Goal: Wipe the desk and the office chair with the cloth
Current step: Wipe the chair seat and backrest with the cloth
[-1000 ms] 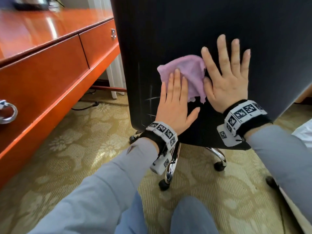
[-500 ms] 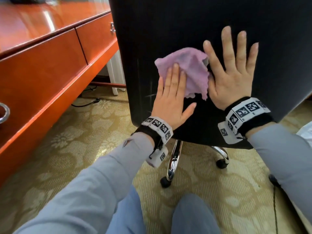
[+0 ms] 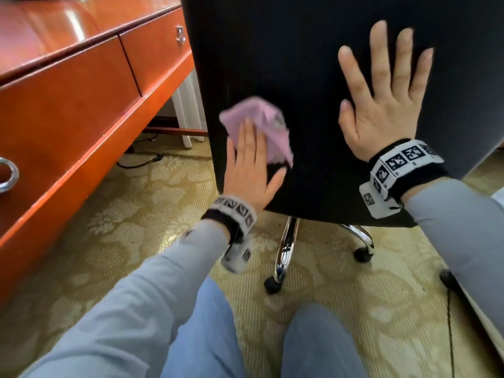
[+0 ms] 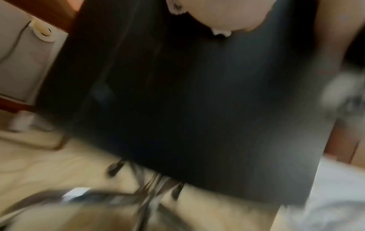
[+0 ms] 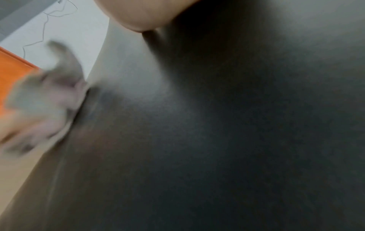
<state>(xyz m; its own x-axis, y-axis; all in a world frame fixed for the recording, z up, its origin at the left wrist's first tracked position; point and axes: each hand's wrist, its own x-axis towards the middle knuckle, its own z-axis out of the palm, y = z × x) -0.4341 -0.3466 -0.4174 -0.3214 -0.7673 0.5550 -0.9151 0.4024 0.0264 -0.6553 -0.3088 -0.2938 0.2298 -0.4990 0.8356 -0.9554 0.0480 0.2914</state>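
The black back of the office chair (image 3: 313, 77) fills the upper middle of the head view. My left hand (image 3: 249, 165) lies flat with straight fingers on a crumpled pink cloth (image 3: 261, 124), pressing it against the lower left part of the chair back. My right hand (image 3: 384, 96) rests flat on the chair back to the right, fingers spread, apart from the cloth. The reddish wooden desk (image 3: 68, 85) with drawers stands at the left. In the right wrist view the cloth (image 5: 45, 106) and left hand are a blur at the left, against the dark chair back (image 5: 217, 125).
Chrome chair legs (image 3: 283, 252) with black casters (image 3: 272, 285) stand on patterned beige carpet (image 3: 122, 219). A ring drawer pull (image 3: 8, 174) juts from the desk front. A black cable (image 3: 141, 162) lies under the desk. My blue-trousered knees (image 3: 319, 342) are below.
My left hand has slid the cloth down and to the left across the chair back, away from the right hand. The right hand has stayed flat higher up.
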